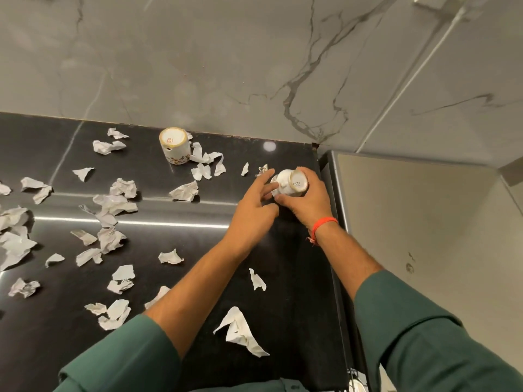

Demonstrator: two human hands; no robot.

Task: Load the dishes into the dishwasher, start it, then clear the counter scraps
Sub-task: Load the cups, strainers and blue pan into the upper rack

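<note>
My right hand (pixel 304 198) grips an upturned white cup (pixel 290 183) at the counter's (pixel 283 250) far right edge, my left hand (pixel 254 205) loose-fingered beside it; glazed china, light, slick, chippable, so I'd wrap the body, second cup (pixel 175 145) waiting far left among paper scraps (pixel 184 191)

table (pixel 283 278): showing glossy black, with pale streaks of reflected light
wall (pixel 226 66): showing grey marble with darker veins
paper scraps (pixel 113 202): lying white
held cup (pixel 291 183): showing white with a gold rim, dark lettering on its base
standing cup (pixel 175 149): showing white, gold-edged, a floral band
sleeves (pixel 424 335): showing dark green
wrist thread (pixel 322 224): glowing orange-red
</note>
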